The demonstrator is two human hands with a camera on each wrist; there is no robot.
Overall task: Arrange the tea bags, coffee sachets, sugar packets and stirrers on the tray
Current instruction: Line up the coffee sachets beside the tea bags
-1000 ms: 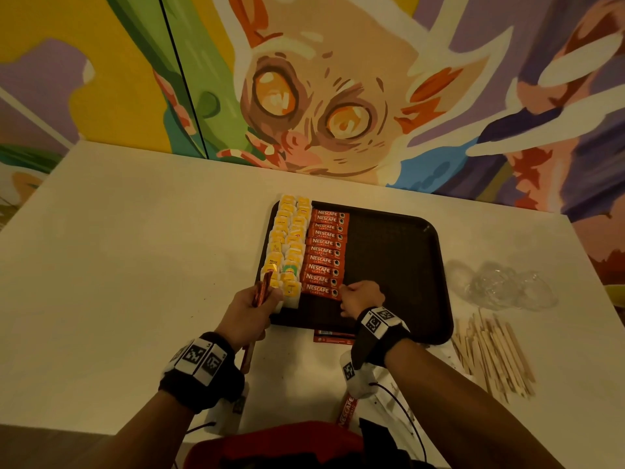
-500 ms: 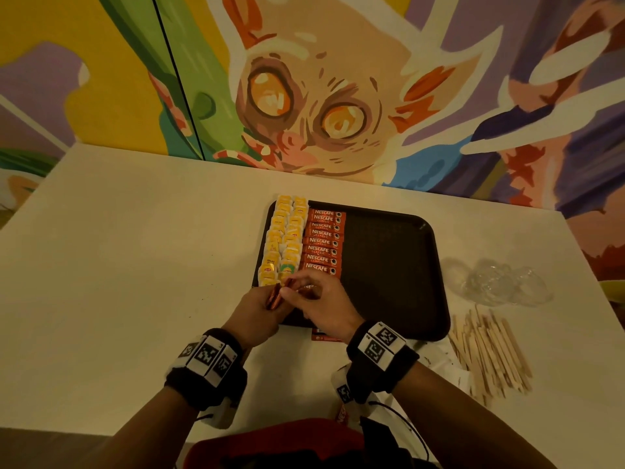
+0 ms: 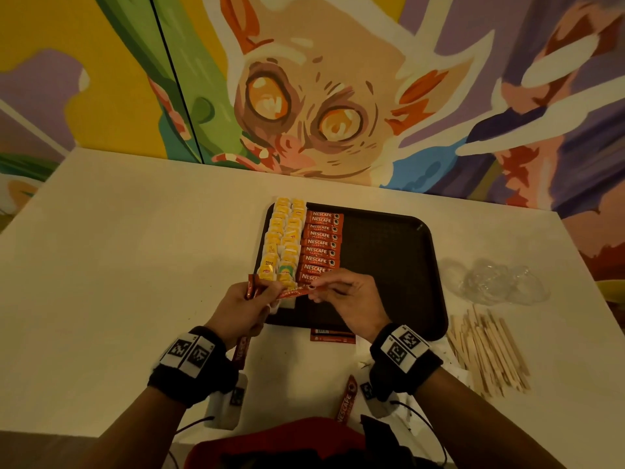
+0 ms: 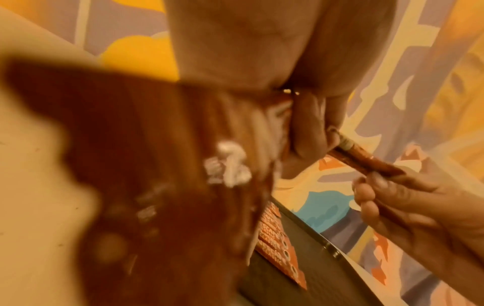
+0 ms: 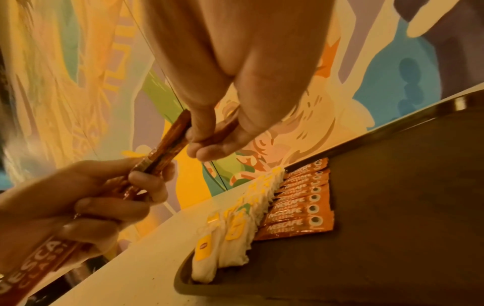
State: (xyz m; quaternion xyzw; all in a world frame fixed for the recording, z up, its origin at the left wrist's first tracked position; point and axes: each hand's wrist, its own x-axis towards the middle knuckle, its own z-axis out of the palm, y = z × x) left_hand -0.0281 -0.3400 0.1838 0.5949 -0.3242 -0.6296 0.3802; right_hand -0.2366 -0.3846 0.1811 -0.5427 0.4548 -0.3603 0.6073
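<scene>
Compared with half a second back, the right hand [image 3: 351, 299] has pulled one coffee sachet [image 3: 294, 292] partway out of the bunch [image 3: 252, 289] gripped in the left hand [image 3: 241, 309], pinching its end at frame centre, above the tray [image 3: 389, 265] near edge. Tea bags [image 3: 282, 245] unchanged.

in the left wrist view a blurred red-brown mass of coffee sachets [image 4: 157, 186] fills the frame, its print unreadable. the left hand [image 3: 241, 311] hides how many it grips. the tray [image 3: 389, 265] near-left corner sits behind both hands. a loose sachet [image 3: 333, 335] is half hidden under the tray edge. the tea bag tags [image 3: 284, 238] are too small to read.
</scene>
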